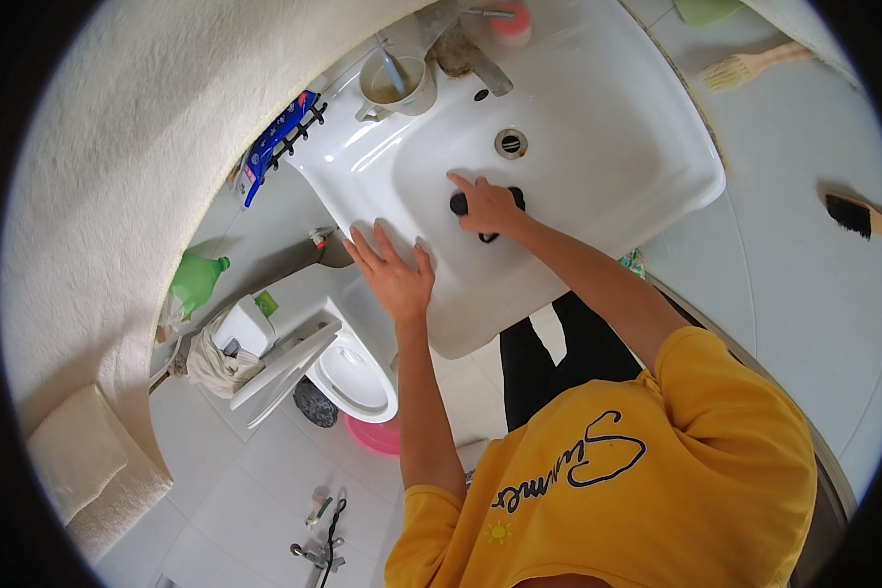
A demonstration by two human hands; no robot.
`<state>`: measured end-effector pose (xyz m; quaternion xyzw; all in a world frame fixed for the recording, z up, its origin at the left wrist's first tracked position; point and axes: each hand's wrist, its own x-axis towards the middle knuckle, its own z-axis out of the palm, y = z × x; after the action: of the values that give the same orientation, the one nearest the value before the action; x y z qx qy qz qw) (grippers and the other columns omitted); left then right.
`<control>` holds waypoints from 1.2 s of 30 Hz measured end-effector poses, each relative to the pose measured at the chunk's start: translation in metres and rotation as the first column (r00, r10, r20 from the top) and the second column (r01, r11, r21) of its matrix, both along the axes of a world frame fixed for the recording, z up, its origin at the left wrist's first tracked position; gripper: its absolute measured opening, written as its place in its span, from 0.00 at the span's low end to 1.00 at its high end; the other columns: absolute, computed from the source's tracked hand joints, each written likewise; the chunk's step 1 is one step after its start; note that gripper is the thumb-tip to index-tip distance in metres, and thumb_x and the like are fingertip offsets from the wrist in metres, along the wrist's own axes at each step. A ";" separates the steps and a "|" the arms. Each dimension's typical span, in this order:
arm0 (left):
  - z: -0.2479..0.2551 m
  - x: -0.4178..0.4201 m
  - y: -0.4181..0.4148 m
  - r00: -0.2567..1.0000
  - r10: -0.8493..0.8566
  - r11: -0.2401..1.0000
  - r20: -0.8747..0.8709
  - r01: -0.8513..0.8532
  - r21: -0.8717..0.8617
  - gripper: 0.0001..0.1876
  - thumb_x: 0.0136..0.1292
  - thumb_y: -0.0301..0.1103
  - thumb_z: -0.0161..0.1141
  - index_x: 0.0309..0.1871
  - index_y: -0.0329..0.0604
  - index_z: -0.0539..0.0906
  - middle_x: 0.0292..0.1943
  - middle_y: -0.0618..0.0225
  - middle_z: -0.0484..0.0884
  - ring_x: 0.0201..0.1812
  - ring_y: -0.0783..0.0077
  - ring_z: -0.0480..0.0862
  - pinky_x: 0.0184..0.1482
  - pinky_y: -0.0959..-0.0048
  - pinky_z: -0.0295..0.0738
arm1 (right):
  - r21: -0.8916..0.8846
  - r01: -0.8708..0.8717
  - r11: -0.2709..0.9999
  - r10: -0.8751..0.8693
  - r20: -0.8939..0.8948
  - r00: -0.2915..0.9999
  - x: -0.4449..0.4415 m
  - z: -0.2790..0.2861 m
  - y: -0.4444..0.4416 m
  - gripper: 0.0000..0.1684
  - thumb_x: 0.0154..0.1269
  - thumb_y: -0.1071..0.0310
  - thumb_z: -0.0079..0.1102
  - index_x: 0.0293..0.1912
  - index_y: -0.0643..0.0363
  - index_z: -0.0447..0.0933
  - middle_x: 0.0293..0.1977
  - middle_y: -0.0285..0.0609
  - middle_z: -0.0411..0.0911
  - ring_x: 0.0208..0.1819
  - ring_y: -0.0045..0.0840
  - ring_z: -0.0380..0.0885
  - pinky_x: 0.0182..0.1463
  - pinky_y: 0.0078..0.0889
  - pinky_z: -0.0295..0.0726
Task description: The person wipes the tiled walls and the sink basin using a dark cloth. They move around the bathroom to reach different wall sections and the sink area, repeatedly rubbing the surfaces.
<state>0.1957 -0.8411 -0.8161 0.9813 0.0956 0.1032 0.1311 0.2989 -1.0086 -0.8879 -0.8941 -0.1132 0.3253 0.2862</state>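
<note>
In the white ceramic washbasin (595, 140), my right hand (489, 208) lies over a black object (516, 197), whose parts stick out on both sides of the hand and below it. My hand hides most of it, so its kind and whether the fingers grip it cannot be told. My left hand (393, 273) rests with spread fingers on the basin's left rim, holding nothing. Above my right hand is the metal drain (511, 143). The faucet (489, 72) points into the basin from its back edge.
A cup (414, 92) with a toothbrush (391, 67) stands on the basin's back left corner, near a blue packet (275, 143). A pink-lidded jar (512, 26) is behind the faucet. A toilet (353, 375) stands lower left. Two brushes (728, 73) (849, 214) hang at right.
</note>
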 end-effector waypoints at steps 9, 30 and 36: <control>-0.003 -0.002 0.001 0.999 -0.009 1.000 0.033 0.009 0.008 0.35 0.57 0.38 0.60 0.67 0.33 0.66 0.70 0.37 0.54 0.71 0.27 0.51 0.67 0.42 0.58 | -0.016 -0.046 0.999 0.046 0.044 0.998 -0.009 0.004 -0.005 0.50 0.45 0.65 0.59 0.71 0.47 0.57 0.48 0.57 0.72 0.39 0.45 0.80 0.41 0.39 0.80; -0.008 -0.009 0.004 0.999 0.048 0.998 0.003 -0.047 -0.036 0.33 0.58 0.39 0.60 0.66 0.35 0.66 0.71 0.41 0.53 0.71 0.30 0.51 0.69 0.44 0.56 | 0.373 0.575 0.728 -0.471 -0.339 0.815 0.022 -0.007 -0.010 0.29 0.52 0.63 0.67 0.51 0.62 0.65 0.45 0.53 0.74 0.46 0.45 0.76 0.52 0.41 0.76; -0.002 0.004 0.002 0.999 -0.013 0.996 0.033 0.016 -0.083 0.33 0.62 0.35 0.54 0.69 0.32 0.61 0.72 0.41 0.53 0.72 0.32 0.52 0.70 0.47 0.54 | 0.462 0.348 0.816 -0.522 0.328 0.787 0.017 -0.045 0.071 0.25 0.54 0.66 0.62 0.52 0.62 0.72 0.48 0.53 0.73 0.49 0.50 0.72 0.54 0.47 0.73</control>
<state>0.1998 -0.8389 -0.8177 0.9739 0.0906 0.1141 0.1740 0.3163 -0.9374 -0.9328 -0.8727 -0.0220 0.0100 0.4876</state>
